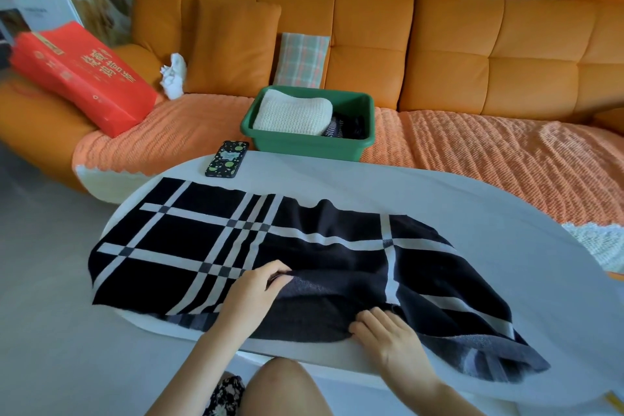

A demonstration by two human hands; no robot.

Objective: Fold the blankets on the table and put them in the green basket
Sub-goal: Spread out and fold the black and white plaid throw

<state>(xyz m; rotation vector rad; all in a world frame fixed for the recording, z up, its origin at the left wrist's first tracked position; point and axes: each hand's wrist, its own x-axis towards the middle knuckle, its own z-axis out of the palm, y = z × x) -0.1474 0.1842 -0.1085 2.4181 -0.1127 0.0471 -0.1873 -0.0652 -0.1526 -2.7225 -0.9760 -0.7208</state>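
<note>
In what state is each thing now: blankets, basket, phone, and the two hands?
Black white-striped blanket: spread on the white table, rumpled at right.
Green plastic basket: on orange sofa, holds folded cream knitted blanket.
Dotted black phone: lying back up.
Left hand: pinches the black blanket.
Right hand: grips the same blanket.

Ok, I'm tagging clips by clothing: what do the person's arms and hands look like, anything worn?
Both forearms are bare to the frame edge, no sleeves showing. The left hand and right hand are bare too: no gloves, rings, watch or bracelet visible. Only a scrap of dark flower-patterned fabric shows at the lap.
</note>
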